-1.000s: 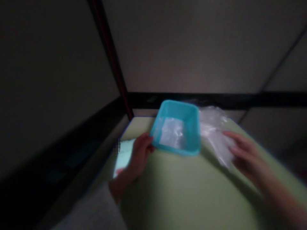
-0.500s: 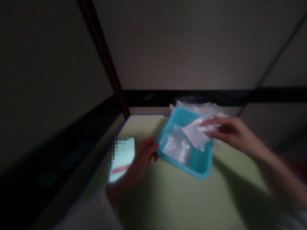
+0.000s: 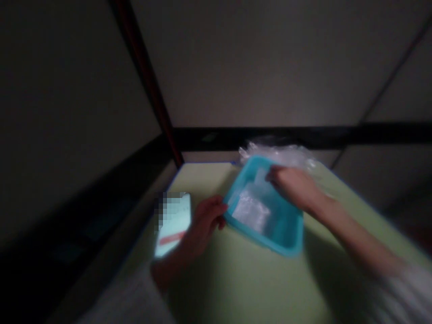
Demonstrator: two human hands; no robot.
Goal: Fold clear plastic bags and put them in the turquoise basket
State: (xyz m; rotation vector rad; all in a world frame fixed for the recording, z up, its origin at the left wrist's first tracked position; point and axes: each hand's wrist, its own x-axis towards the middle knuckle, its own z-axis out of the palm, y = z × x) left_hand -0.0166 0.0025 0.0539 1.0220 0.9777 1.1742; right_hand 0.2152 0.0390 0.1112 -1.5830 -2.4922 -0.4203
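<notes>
My left hand [image 3: 211, 212] is closed on the near left corner of a turquoise plastic basket [image 3: 259, 238], thumb at the rim. The basket is tilted above the table. My right hand [image 3: 286, 180] reaches over its far right side, fingers pinched on a small whitish plastic bag [image 3: 261, 177] against the inner far wall; the fingers cover part of it. Another clear plastic bag [image 3: 253, 211], shiny and flat, lies on the basket floor nearer my left hand. Blur hides what the bags contain, if anything.
A heap of crumpled clear plastic [image 3: 280, 153] sits behind the basket at the table's far edge. Left of my left hand lies a lit phone-like screen [image 3: 173, 220]. The yellow-green table [image 3: 243, 283] meets dark wall panels at the back.
My right hand has moved left and down into the basket with the plastic bag, which was held over the basket before. The basket has shifted slightly towards me.
</notes>
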